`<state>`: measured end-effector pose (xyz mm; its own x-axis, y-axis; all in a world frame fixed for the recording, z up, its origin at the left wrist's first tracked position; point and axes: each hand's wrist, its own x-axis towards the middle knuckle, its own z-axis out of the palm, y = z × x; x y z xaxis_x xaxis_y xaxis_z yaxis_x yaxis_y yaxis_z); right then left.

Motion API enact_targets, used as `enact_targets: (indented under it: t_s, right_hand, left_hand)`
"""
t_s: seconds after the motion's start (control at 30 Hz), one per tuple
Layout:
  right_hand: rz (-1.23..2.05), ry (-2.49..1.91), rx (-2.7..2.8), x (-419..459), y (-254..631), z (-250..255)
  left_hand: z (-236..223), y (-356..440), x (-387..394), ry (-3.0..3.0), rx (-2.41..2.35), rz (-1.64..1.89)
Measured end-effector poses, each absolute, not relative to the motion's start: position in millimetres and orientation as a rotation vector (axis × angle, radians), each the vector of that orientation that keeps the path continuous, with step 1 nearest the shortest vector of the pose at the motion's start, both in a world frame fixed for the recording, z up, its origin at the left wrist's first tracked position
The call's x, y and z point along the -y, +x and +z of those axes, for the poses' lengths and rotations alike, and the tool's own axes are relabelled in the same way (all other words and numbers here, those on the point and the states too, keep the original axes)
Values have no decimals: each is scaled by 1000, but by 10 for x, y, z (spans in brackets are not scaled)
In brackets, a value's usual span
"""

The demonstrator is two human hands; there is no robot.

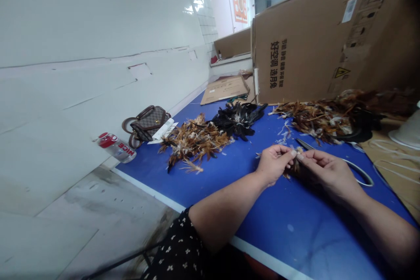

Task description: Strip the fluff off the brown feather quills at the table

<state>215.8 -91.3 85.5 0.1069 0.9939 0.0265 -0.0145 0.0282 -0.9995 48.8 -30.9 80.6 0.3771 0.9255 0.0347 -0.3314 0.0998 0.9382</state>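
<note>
Over the blue table (262, 210), my left hand (274, 164) and my right hand (328, 173) meet, thumbs and fingertips pinched together. Between them is a small bunch of brown feathers (294, 167), its pale quill ends at the fingertips and the brown part hanging below. Partly behind my right hand lie scissors, with a blade (304, 143) and a pale handle loop (364, 177) showing. Bits of clear plastic (285, 130) are scattered just beyond my hands.
A brown feather pile (197, 138), a black feather pile (239, 118) and another brown heap (321, 118) lie on the table. A handbag (149, 122) and a bottle (118, 148) stand at the left by the wall. A large cardboard box (311, 52) blocks the back.
</note>
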Motion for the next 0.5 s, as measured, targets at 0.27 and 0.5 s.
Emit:
enact_targets:
  t_s: [0.27,0.5]
  right_hand:
    - [1205,-1131,1016,891,2140,809]
    - [1182,-1136,992,886,2136,828]
  left_hand:
    - [814,507,290,807,-640,1060]
    - [802,499,312,787,-602,983]
